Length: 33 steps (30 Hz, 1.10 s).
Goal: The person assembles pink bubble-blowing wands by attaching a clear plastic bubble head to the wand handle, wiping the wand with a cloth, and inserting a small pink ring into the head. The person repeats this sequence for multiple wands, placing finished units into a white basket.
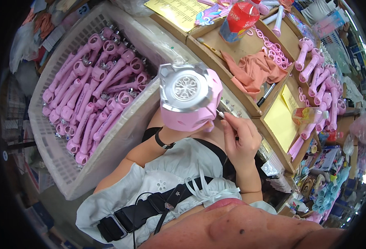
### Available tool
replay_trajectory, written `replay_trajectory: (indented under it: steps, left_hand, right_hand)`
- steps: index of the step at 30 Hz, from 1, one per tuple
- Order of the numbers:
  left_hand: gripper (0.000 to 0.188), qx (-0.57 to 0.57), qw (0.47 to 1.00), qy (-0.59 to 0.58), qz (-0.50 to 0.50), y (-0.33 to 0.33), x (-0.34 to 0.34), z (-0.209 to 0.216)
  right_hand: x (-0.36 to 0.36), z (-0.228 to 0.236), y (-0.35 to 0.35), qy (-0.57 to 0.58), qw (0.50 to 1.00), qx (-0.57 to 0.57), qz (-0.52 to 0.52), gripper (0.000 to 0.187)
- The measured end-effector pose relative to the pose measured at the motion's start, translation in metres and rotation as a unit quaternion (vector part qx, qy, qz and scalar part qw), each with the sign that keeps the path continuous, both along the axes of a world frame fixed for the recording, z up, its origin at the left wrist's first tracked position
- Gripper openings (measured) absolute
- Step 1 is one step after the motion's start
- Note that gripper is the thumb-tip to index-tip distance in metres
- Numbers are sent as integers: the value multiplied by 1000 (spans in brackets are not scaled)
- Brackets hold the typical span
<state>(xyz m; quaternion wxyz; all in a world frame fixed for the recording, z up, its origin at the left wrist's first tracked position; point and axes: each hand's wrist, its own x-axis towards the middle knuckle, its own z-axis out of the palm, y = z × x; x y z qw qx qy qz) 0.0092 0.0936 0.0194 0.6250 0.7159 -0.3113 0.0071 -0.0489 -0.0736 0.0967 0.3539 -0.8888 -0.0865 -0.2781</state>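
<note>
My left hand (171, 133) holds a pink plastic toy wand (190, 99) up close to the camera, its silver round face turned toward me; the hand is mostly hidden behind the toy's head. My right hand (240, 137) pinches a thin cotton swab (221, 115), whose white tip touches the right side of the pink head. A black band sits on my left wrist.
A large white basket (56, 166) at left holds several pink wands (96, 87). Wooden trays at right carry a peach cloth (255, 70), a black pen (266, 94), pink rings (274, 50), yellow sheets (279, 120), a red-labelled bottle (241, 18) and more pink wands (322, 89).
</note>
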Motion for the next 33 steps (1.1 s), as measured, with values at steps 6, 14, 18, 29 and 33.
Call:
replay_trajectory:
  steps: [6,14,18,29,33]
  left_hand:
    - [46,107,971,-188,102,-17,0,16]
    - [79,-91,938,320,-95,-9,-9,-17]
    - [81,-21,982,165,-91,-10,-8,-58]
    - [79,-119,928,315,-157,-16,-15,-44]
    - [43,-79,988,93,-96,-20,-4,-34]
  right_hand:
    - [-6,-24,-12,65,997,49,1,12]
    - [-15,-47,-20,211,939,271,5,17]
    - [-12,-49,-23,323,808,491,48,25]
    - [-18,-51,-26,88,985,139,50,12]
    - [-22,-41,-36,404,733,548,12,21]
